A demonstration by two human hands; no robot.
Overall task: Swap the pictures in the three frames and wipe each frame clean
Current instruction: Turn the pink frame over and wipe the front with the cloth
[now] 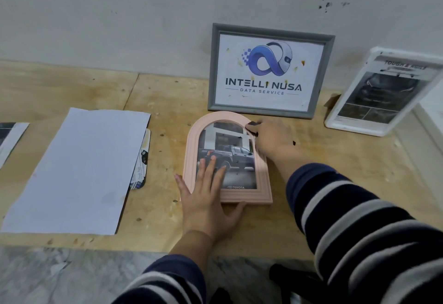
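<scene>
The grey frame [270, 70] leaning upright against the wall reads "INTELLI NUSA DATA SERVICE" under a blue looped logo, and its glass is flecked with small yellowish specks. The pink arched frame [227, 157] lying flat on the wooden board [167, 102] just in front of it shows a dark pickup truck before a building, with "TOYOTA" printed at the bottom. To the right, a white frame [383, 92] tilts back by the wall, headed "TOUGH &" with the rest too blurred to read. The left hand [208, 198] lies flat with fingers spread straight, pressing the pink frame's lower left corner and glass. The right hand [271, 138] reaches over the frame's upper right edge, fingers curled round a small dark cloth [253, 128] held against the arch. A white sheet [79, 169] lies well to the left over other papers. Both sleeves are striped navy and white.
</scene>
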